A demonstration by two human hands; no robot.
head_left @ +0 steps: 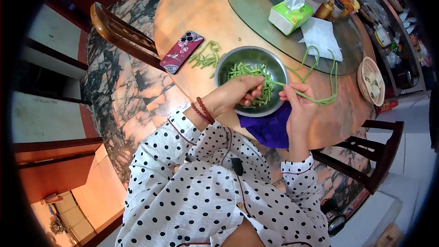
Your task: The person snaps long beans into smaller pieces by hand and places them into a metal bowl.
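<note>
Polka-dot sleeves (pixel 215 192) nearest; I see left hand (pixel 235 93) and right hand (pixel 299 105) both pinching one long bean (pixel 320 98) over steel bowl (pixel 252 80). Mid-snap; next calls for breaking off a short piece.

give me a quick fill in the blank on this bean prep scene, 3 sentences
The cut green bean pieces lie in a round ____ bowl.
Both hands, left and right, hold one long green ____ over it.
A red patterned phone lies to the ____ of the bowl in the picture.

Missing words: metal; bean; left
</note>
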